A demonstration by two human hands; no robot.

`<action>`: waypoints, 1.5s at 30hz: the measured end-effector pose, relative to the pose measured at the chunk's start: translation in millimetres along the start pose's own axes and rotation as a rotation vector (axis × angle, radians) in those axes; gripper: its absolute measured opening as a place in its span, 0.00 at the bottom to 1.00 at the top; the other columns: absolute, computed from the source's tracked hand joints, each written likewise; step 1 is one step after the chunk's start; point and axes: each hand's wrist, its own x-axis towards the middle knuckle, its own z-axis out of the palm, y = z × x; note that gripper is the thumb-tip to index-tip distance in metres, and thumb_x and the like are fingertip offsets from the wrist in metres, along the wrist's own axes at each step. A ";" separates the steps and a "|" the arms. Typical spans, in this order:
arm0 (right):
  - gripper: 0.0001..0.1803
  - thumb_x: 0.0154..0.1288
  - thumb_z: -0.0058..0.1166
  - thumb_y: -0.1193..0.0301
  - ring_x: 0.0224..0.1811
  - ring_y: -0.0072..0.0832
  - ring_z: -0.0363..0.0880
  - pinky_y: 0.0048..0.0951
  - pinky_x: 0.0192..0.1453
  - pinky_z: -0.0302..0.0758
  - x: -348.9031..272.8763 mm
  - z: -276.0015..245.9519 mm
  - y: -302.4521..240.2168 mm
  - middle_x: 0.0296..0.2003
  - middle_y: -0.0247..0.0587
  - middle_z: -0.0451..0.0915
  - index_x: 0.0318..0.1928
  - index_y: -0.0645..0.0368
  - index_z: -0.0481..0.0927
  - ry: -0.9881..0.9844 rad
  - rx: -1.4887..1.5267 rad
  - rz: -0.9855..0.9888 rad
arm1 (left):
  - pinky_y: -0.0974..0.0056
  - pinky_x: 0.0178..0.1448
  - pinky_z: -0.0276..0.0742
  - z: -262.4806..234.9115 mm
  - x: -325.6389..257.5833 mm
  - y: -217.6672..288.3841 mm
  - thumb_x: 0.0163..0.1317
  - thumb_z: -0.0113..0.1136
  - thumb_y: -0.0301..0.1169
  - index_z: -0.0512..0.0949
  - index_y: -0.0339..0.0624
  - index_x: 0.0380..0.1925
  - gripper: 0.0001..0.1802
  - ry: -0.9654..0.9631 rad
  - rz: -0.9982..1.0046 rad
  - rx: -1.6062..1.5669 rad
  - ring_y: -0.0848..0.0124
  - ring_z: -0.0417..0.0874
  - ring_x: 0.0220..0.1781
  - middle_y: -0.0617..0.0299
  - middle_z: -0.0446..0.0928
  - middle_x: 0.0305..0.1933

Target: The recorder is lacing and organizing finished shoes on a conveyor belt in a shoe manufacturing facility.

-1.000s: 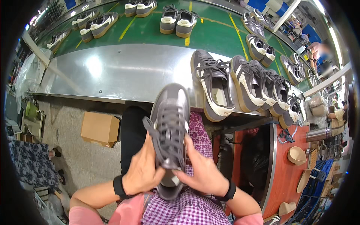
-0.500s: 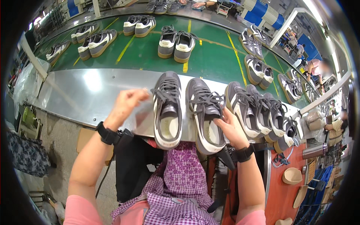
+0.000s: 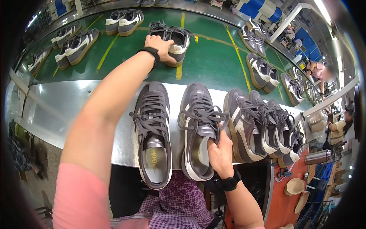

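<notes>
My left hand (image 3: pixel 158 46) reaches far out over the green conveyor belt (image 3: pixel 213 61) and grips the heel of a grey sneaker (image 3: pixel 179 40), one of a pair lying there. My right hand (image 3: pixel 220 150) holds the tongue and laces of a second grey sneaker (image 3: pixel 198 128), which lies on the shiny metal shelf (image 3: pixel 57 107) in front of me. Just left of that one, a third grey sneaker (image 3: pixel 154 133) with a yellow insole lies untouched.
Several more grey sneakers (image 3: pixel 263 126) are lined up on the shelf to the right. Other pairs (image 3: pixel 124 21) are spread along the belt. A steel flask (image 3: pixel 318 156) and tan insoles (image 3: pixel 293 187) sit on an orange table at lower right. People work at far right.
A second ago both hands held one sneaker in my lap. It now lies on the shelf, the left arm has stretched out to the belt, and the right hand stays on the neighbouring sneaker.
</notes>
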 end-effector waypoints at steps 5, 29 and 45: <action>0.24 0.58 0.45 0.79 0.49 0.61 0.75 0.48 0.54 0.71 2.0 0.2 -1.9 0.45 0.65 0.77 0.58 0.70 0.71 -0.006 0.045 0.025 | 0.51 0.59 0.64 9.8 19.7 -1.3 0.39 0.68 0.65 0.78 0.63 0.55 0.41 -0.020 0.024 -0.026 0.58 0.82 0.51 0.55 0.83 0.47; 0.30 0.55 0.45 0.74 0.53 0.61 0.75 0.50 0.59 0.69 1.1 1.9 -2.2 0.48 0.67 0.78 0.61 0.67 0.70 0.046 0.081 -0.033 | 0.52 0.62 0.65 -79.1 -378.8 -89.4 0.46 0.72 0.32 0.79 0.46 0.50 0.27 0.411 -0.207 0.171 0.55 0.75 0.57 0.54 0.75 0.52; 0.46 0.52 0.49 0.82 0.56 0.68 0.71 0.50 0.58 0.74 -228.8 -5.5 8.4 0.69 0.75 0.49 0.72 0.67 0.46 -0.298 -0.028 -0.268 | 0.51 0.56 0.77 -50.5 -485.0 123.4 0.57 0.57 0.22 0.55 0.35 0.69 0.39 -0.250 -0.017 -1.067 0.41 0.80 0.52 0.38 0.77 0.52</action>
